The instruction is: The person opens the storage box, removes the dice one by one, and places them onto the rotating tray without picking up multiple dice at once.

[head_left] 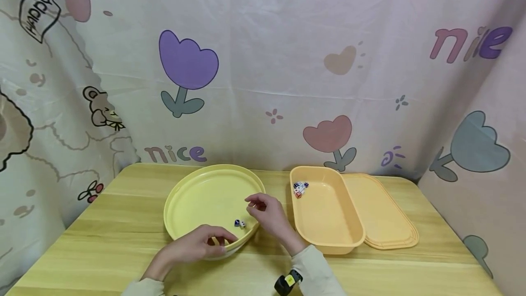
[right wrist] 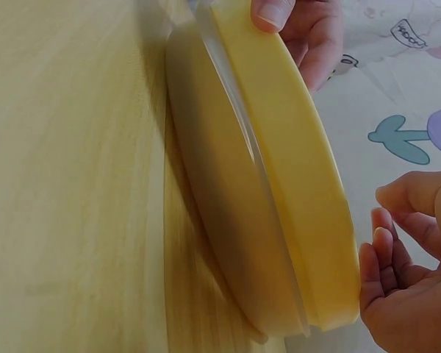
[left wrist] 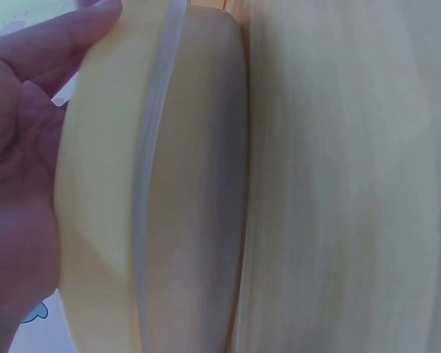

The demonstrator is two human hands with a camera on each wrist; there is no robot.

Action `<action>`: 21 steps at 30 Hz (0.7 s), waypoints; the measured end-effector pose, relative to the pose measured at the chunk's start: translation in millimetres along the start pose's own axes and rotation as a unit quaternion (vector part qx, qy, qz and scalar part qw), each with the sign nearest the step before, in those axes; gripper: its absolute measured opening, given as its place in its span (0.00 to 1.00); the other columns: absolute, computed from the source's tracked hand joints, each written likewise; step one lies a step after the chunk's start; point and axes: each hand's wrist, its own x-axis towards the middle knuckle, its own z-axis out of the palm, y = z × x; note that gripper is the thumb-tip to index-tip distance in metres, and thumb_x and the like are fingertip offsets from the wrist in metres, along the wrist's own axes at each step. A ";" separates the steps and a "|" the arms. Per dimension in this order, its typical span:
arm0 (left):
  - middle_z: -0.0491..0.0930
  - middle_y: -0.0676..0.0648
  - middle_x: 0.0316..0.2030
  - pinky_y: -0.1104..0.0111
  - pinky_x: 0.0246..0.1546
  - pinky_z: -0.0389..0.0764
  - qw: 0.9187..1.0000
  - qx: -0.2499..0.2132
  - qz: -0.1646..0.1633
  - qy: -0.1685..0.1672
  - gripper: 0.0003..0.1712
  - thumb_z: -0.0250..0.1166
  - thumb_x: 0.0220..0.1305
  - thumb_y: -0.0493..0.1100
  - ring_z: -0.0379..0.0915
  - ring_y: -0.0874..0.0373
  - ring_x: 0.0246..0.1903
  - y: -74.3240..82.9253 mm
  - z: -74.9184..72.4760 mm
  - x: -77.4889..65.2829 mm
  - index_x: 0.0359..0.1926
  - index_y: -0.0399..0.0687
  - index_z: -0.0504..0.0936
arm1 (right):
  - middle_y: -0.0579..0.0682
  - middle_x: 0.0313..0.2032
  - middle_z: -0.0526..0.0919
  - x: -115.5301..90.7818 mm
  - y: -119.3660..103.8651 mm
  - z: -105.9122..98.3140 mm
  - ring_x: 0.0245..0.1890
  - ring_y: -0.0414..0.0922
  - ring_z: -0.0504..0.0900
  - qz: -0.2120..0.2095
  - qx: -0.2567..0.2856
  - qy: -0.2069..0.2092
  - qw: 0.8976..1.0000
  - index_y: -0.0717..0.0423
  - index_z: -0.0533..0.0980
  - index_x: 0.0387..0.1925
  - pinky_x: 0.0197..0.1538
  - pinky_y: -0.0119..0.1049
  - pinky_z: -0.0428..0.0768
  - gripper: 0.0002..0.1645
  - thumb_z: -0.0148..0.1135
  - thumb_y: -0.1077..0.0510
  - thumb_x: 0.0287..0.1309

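A round yellow tray (head_left: pixel 197 195) with a raised rim stands on the table, its paler lower part visible in the wrist views. Two dice (head_left: pixel 240 224), one dark blue and one white, lie inside it near the front right. My left hand (head_left: pixel 201 242) holds the near rim, thumb outside and fingers over the inner side. Above the tray's right rim hovers my right hand (head_left: pixel 267 211), fingers loosely bent, with a gap to the thumb. Nothing shows between them in the right wrist view. Several dice (head_left: pixel 300 188) lie in the far left corner of an orange rectangular box (head_left: pixel 328 223).
An orange lid (head_left: pixel 382 214) lies flat to the right of the box, its left edge hidden by it. All stand on a wooden table (head_left: pixel 102 232). A printed curtain (head_left: pixel 255 58) hangs behind the table and along both sides.
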 end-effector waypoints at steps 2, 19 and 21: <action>0.80 0.55 0.40 0.70 0.34 0.75 1.000 0.004 -0.001 0.000 0.14 0.62 0.65 0.39 0.73 0.66 0.34 -0.1 -0.5 0.0 0.51 0.43 0.82 | 0.48 0.29 0.79 0.7 -0.8 0.0 0.30 0.41 0.74 -0.001 0.000 -0.001 1.000 0.67 0.81 0.40 0.35 0.30 0.73 0.09 0.64 0.68 0.56; 0.82 0.50 0.43 0.69 0.39 0.76 1.000 0.001 0.019 0.005 0.13 0.62 0.65 0.37 0.73 0.66 0.38 -0.2 1.6 -0.7 0.49 0.40 0.82 | 0.54 0.38 0.84 11.6 -25.5 -25.0 0.37 0.47 0.81 -0.042 -0.068 -0.055 0.995 0.65 0.81 0.43 0.41 0.35 0.79 0.11 0.61 0.63 0.61; 0.81 0.51 0.43 0.69 0.39 0.76 1.000 0.001 0.015 0.004 0.13 0.62 0.65 0.38 0.73 0.66 0.38 0.3 1.0 -1.1 0.49 0.40 0.82 | 0.55 0.39 0.84 17.8 -31.4 -33.5 0.38 0.48 0.81 -0.041 -0.080 -0.044 0.995 0.65 0.81 0.44 0.42 0.36 0.79 0.11 0.61 0.63 0.61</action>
